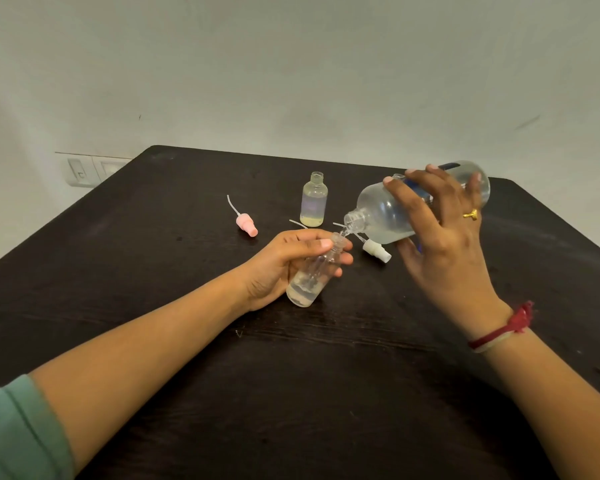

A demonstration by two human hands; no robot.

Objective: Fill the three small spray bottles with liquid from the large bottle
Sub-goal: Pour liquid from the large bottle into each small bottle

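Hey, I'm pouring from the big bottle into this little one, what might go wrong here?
The small bottle is narrow-necked and tilted in the left hand, so the stream from the large bottle might miss and wet the table. The open bottle standing behind could be knocked over.

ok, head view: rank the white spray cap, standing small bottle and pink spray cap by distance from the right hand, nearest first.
1. white spray cap, lying on the table just left of the right hand.
2. standing small bottle, farther left and back, mid-table.
3. pink spray cap, farthest left.
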